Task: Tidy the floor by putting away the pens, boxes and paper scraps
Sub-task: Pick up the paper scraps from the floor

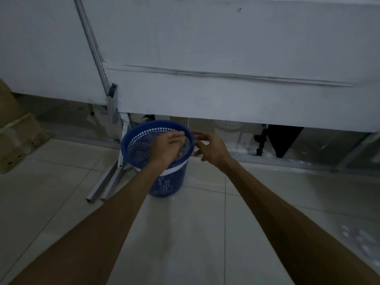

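Both bare arms are reaching forward over the pale tiled floor (61, 202) toward a blue perforated basket (144, 147) that is standing upright near the foot of a white panel wall (226, 58). The left hand (167, 148) is hovering over the basket's open mouth, its fingers (181, 136) drooping loosely downward with the grip apart and nothing showing in it. The right hand (211, 148) is hanging just beside the basket's right rim, outside it, fingers spread and curled a little, the grip likewise apart and holding nothing that can be seen. The basket's inside is looking dark through the mesh, and whether any scraps are lying in it cannot be told. A white band is running round the basket's lower part. Two grey metal bars (107, 182) are lying on the tiles just left of the basket, next to a metal frame leg (112, 103) that is standing at the wall's corner. A few pale paper scraps (357, 239) are lying blurred on the floor at the far right, well apart from the basket. Brown cardboard boxes (16, 138) are sitting stacked at the left edge
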